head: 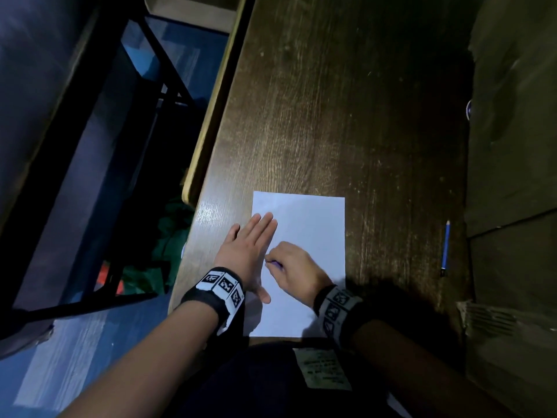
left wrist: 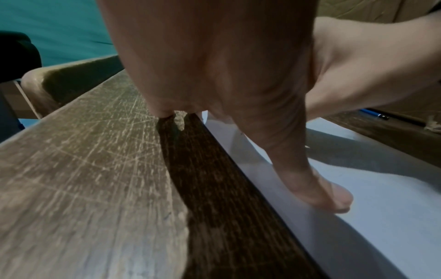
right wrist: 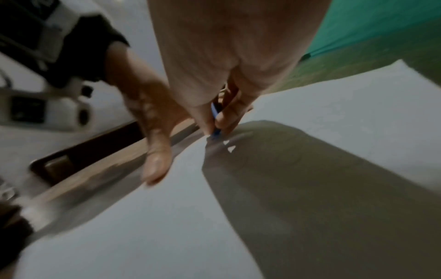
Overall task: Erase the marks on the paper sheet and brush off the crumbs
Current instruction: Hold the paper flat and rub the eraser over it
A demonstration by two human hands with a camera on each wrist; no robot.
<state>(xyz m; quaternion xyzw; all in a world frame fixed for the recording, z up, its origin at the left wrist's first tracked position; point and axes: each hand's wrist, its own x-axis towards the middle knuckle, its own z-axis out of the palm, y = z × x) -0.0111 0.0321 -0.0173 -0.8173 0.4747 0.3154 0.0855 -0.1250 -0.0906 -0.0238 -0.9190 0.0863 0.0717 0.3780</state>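
Note:
A white paper sheet point(head: 310, 224) lies on the dark wooden desk point(head: 346, 116) near its front edge. My left hand point(head: 251, 239) lies flat with straight fingers across the sheet's left edge, thumb point(left wrist: 334, 196) pressed on the paper point(left wrist: 381, 207). My right hand point(head: 294, 267) sits on the middle of the sheet, fingertips curled and pinching a small blue eraser point(right wrist: 216, 123) whose tip touches the paper point(right wrist: 334, 105). In the head view only a purple-blue sliver of the eraser point(head: 275, 262) shows. No marks or crumbs can be made out on the sheet.
A blue pencil point(head: 445, 245) lies on the desk to the right of the sheet, near a cardboard-like wall point(head: 512, 146). The desk's left edge point(head: 211, 122) drops to a blue floor with a black chair frame point(head: 144, 95).

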